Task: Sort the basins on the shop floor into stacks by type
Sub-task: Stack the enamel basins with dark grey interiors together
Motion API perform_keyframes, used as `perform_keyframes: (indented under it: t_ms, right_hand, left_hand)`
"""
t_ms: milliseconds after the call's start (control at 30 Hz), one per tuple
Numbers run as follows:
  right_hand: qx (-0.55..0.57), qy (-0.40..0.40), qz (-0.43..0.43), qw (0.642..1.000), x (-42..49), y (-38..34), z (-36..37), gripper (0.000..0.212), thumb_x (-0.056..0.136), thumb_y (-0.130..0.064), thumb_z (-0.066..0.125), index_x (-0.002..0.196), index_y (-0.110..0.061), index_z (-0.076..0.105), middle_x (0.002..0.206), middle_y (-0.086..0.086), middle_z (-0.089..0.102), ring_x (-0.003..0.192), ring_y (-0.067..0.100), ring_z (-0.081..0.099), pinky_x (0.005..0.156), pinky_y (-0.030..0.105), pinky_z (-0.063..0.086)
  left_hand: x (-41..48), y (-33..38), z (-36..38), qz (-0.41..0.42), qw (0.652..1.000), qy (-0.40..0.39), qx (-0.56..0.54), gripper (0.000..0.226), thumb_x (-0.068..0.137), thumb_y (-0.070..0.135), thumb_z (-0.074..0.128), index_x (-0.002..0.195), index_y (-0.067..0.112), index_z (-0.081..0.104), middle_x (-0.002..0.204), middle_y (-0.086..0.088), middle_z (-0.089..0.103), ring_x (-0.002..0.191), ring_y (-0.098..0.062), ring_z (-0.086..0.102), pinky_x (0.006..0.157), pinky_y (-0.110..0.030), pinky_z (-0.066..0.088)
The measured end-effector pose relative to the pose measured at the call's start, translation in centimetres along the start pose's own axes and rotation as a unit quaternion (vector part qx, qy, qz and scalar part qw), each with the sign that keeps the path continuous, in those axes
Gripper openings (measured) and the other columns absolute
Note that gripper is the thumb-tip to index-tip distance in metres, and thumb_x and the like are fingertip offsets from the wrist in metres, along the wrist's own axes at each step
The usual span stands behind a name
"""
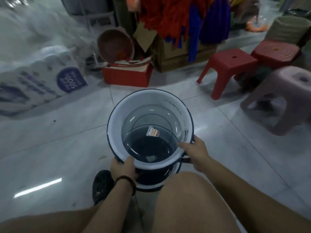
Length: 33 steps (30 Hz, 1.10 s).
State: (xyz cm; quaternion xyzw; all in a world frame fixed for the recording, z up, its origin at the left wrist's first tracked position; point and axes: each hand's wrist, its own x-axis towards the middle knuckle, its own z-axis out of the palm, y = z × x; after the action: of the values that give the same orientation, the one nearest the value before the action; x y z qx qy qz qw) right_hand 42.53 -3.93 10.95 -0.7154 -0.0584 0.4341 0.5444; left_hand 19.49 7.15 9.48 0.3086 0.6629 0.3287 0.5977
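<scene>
A white enamel basin (116,125) with a dark blue rim is held in front of me above the tiled floor, on top of more basins of the same kind stacked beneath it. Inside it sits a clear glass bowl (161,118) with a small coloured sticker. My left hand (123,167) grips the near rim, thumb over the edge. My right hand (196,153) holds the right rim, fingers reaching onto the glass bowl's edge. A brown plastic basin (116,44) leans tilted at the back, behind a red box.
A red cardboard box (126,76) and a brown carton of mops (181,54) stand at the back. Two red stools (230,64) and a pink stool (284,98) are at the right. A wrapped tissue pack (42,78) lies left. My knee (188,195) is below the basins.
</scene>
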Motion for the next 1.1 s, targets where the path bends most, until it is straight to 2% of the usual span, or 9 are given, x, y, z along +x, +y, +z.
perform_keyframes:
  t_ms: [67,200,300,367,433,567,733,933,1100]
  right_hand:
    - [-0.011,0.031,-0.001,0.999,1.0,1.2,0.6,0.03,0.088,0.002,0.074,0.111,-0.016,0.071,0.099,0.018,0.076,0.088,0.04,0.076,0.062,0.046,0.065]
    - [-0.081,0.028,0.001,0.996,3.3,1.1,-0.2,0.027,0.087,0.005,0.067,0.103,-0.016,0.07,0.098,0.02,0.074,0.087,0.042,0.075,0.065,0.054,0.066]
    - [-0.155,0.012,-0.02,0.988,5.1,0.7,-0.6,0.023,0.088,0.001,0.069,0.102,-0.017,0.07,0.099,0.018,0.074,0.083,0.036,0.075,0.06,0.044,0.065]
    - [-0.195,-0.001,-0.04,0.98,6.4,0.8,-0.4,0.018,0.091,-0.006,0.071,0.103,-0.018,0.068,0.097,0.014,0.074,0.082,0.032,0.074,0.059,0.04,0.064]
    - [-0.236,0.004,-0.064,0.97,7.5,1.2,0.0,0.017,0.093,-0.014,0.074,0.107,-0.018,0.064,0.098,0.006,0.071,0.083,0.024,0.072,0.06,0.034,0.06]
    - [-0.24,0.03,-0.093,0.966,9.5,2.8,0.6,0.031,0.094,-0.018,0.076,0.121,-0.021,0.061,0.102,0.003,0.072,0.086,0.022,0.072,0.065,0.03,0.054]
    - [-0.25,0.022,-0.089,0.964,11.9,4.8,0.8,0.033,0.096,-0.013,0.07,0.128,-0.022,0.072,0.1,0.002,0.078,0.088,0.023,0.075,0.084,0.042,0.063]
    - [-0.272,0.037,-0.096,0.957,13.9,6.0,1.3,0.033,0.098,-0.013,0.069,0.129,-0.024,0.073,0.09,0.003,0.078,0.08,0.023,0.075,0.073,0.033,0.061]
    - [-0.352,0.035,-0.12,0.928,14.8,6.8,1.8,0.034,0.1,-0.014,0.066,0.134,-0.019,0.07,0.089,0.005,0.073,0.072,0.013,0.066,0.066,0.024,0.052]
  left_hand:
    - [0.3,-1.6,-0.9,-0.036,0.999,-0.024,0.027,0.039,0.069,0.015,0.078,0.106,0.021,0.067,0.104,-0.014,0.075,0.09,-0.039,0.073,0.071,-0.063,0.062]
    - [3.1,-2.0,-2.4,-0.064,0.997,-0.01,0.034,0.041,0.086,0.011,0.081,0.121,0.013,0.06,0.112,-0.015,0.07,0.096,-0.039,0.071,0.072,-0.057,0.064]
    - [5.4,-1.0,-3.5,-0.046,0.997,0.003,0.058,0.049,0.093,0.012,0.075,0.137,0.016,0.055,0.108,-0.013,0.069,0.09,-0.033,0.07,0.07,-0.047,0.063]
    - [6.4,-1.4,-4.0,-0.042,0.992,-0.011,0.12,0.046,0.093,0.008,0.073,0.135,0.013,0.057,0.102,-0.01,0.068,0.086,-0.032,0.069,0.059,-0.04,0.061]
    - [6.9,-2.5,-4.3,-0.05,0.984,-0.012,0.172,0.041,0.089,0.005,0.074,0.127,0.01,0.06,0.105,-0.012,0.069,0.089,-0.034,0.069,0.056,-0.041,0.062]
    - [7.8,-5.1,-3.9,-0.077,0.98,0.005,0.184,0.037,0.082,0.003,0.079,0.116,0.009,0.064,0.11,-0.018,0.071,0.093,-0.039,0.07,0.073,-0.059,0.064]
    - [7.7,-6.9,-2.9,-0.016,0.961,0.054,0.269,0.044,0.081,0.014,0.082,0.114,0.021,0.054,0.107,-0.005,0.065,0.096,-0.03,0.063,0.09,-0.047,0.058]
    - [7.9,-8.2,-1.3,0.022,0.937,0.099,0.335,0.055,0.085,0.02,0.08,0.135,0.019,0.057,0.13,-0.016,0.052,0.11,-0.039,0.06,0.094,-0.049,0.053]
    - [8.2,-9.3,-1.4,0.02,0.957,0.074,0.279,0.062,0.088,0.004,0.072,0.145,0.022,0.054,0.116,-0.006,0.066,0.101,-0.023,0.058,0.096,-0.047,0.054]
